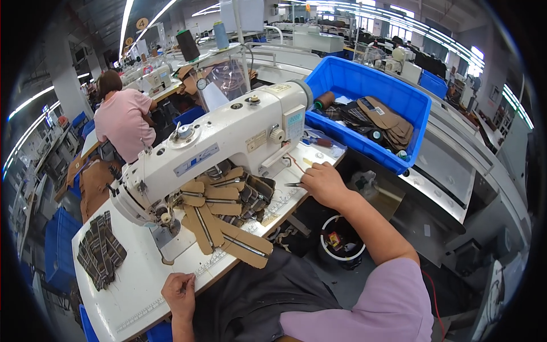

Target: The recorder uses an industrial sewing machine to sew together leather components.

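Note:
My right hand (323,183) is closed at the right end of the sewing machine table, beside the white sewing machine (222,134). From its fingers stick the dark pointed blades of thread snips (293,184). At the table's front edge my left hand (179,289) is curled with thumb and fingertips together; anything between them is too small to make out. Tan pieces with zippers (245,245) lie fanned under the machine arm, one jutting over the front edge. Dark plaid fabric (259,192) is bunched beside them. More plaid pieces (102,251) lie at the table's left end.
A blue bin (419,128) on the right holds brown fabric pieces (384,122) and thread spools. Below the table stands a white-rimmed waste bucket (326,251). Thread cones (187,45) stand behind the machine. A person in a pink shirt (125,117) sits at the far left.

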Available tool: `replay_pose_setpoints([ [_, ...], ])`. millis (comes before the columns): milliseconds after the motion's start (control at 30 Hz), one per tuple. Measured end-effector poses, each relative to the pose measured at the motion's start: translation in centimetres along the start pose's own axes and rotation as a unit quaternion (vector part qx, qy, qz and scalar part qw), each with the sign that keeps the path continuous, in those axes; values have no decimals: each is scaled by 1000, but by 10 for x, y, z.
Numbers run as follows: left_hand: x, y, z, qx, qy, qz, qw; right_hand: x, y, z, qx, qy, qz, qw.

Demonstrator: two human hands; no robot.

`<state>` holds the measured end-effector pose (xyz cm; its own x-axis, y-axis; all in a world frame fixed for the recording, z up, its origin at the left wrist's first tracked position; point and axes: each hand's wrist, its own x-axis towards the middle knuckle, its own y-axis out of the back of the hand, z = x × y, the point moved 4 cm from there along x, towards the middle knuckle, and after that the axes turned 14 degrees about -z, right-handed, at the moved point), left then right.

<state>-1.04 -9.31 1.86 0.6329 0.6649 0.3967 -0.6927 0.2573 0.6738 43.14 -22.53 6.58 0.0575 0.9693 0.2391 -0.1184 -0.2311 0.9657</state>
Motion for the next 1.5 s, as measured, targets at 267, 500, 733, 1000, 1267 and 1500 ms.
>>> replay_pose_setpoints([
  [267,31,3,42,-10,-10,-39,999,-40,61,-149,141,214,40,966],
  [500,26,19,59,11,7,-39,999,29,42,-219,245,230,-12,942],
  [733,22,21,55,22,-17,-24,999,51,37,-233,211,251,-4,945],
  [1000,28,18,55,17,-18,-37,999,53,16,-227,184,231,-9,955],
  [1267,29,25,25,-112,70,-22,991,38,15,-110,321,-24,93,942],
  [1500,62,24,-1,-115,105,-45,987,33,-44,-7,214,-180,112,954],
])
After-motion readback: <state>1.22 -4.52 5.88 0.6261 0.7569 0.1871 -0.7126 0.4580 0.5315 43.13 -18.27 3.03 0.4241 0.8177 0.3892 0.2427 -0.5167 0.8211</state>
